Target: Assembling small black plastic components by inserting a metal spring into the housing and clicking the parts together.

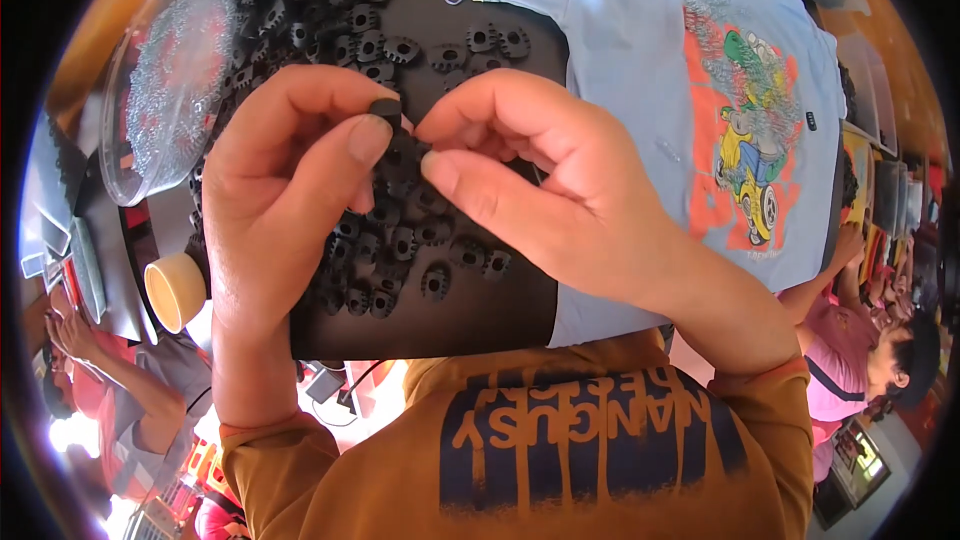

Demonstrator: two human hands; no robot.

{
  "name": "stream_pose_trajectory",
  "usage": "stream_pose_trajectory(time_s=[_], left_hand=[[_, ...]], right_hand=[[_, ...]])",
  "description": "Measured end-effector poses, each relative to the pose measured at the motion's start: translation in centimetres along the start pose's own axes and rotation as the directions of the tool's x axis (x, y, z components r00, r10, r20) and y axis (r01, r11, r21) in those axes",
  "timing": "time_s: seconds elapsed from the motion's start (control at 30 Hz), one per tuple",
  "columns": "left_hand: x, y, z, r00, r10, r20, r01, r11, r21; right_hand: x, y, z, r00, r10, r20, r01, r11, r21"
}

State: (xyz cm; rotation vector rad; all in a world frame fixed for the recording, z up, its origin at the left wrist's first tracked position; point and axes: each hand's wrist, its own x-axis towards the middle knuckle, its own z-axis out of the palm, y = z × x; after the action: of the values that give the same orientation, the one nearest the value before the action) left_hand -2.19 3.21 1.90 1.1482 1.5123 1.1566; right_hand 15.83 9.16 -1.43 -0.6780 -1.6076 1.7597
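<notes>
My left hand (290, 165) pinches a small black plastic piece (386, 112) between thumb and forefinger, raised above the table. Close beside it on the right, my right hand (540, 165) has its thumb and forefinger drawn together. Whatever lies between those fingertips is too small to make out. Beneath both hands, many loose black toothed plastic pieces (403, 243) are spread over the dark tabletop (500, 305). They heap up thickly toward the far left.
A clear round tub (115, 155) with small silvery coils stands at the left, near a cream-coloured cup (174, 292). On the right lies a light blue printed T-shirt (630, 70) with a scatter of thin metal coils (765, 90). Other people sit at both sides.
</notes>
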Motion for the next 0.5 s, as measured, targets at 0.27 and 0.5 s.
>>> stream_pose_trajectory(time_s=[0.27,0.5], left_hand=[[-0.3,-0.4,0.7,0.997,0.056,0.047,-0.052,0.995,-0.081],[-0.9,-1.2,0.6,0.951,0.275,0.139,-0.279,0.960,0.012]], right_hand=[[-0.6,0.0,-1.0,0.997,-0.019,0.078,0.020,1.000,-0.014],[-1.2,-1.1,-1.4,0.977,0.162,0.139,-0.178,0.977,0.113]])
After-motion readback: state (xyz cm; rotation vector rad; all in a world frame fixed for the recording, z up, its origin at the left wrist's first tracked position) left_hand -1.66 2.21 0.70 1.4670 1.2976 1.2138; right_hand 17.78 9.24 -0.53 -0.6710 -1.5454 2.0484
